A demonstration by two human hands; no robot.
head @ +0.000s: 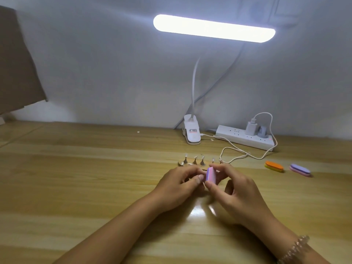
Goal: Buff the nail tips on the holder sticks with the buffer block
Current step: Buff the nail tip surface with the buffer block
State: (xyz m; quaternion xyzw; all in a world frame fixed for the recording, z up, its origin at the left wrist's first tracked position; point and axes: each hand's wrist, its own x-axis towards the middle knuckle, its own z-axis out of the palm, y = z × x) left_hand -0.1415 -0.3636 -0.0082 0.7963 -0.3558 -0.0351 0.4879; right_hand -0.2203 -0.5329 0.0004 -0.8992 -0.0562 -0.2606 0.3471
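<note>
two spare buffers [274,166] lie right of holder sticks [194,161], right hand [234,189] pinching the buffer block [210,175], grip of left hand [177,185] unclear.

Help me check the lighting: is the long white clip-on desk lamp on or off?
On. The long white clip-on desk lamp glows bright white and throws a glare patch on the wooden table.

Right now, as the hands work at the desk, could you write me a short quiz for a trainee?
1. True or false: the right hand grips the buffer block.
2. How many spare buffers lie on the table, right of the hands? A one, B two, C four.
3. Missing word: the desk lamp is switched ___.
Key: 1 true; 2 B; 3 on.
</note>
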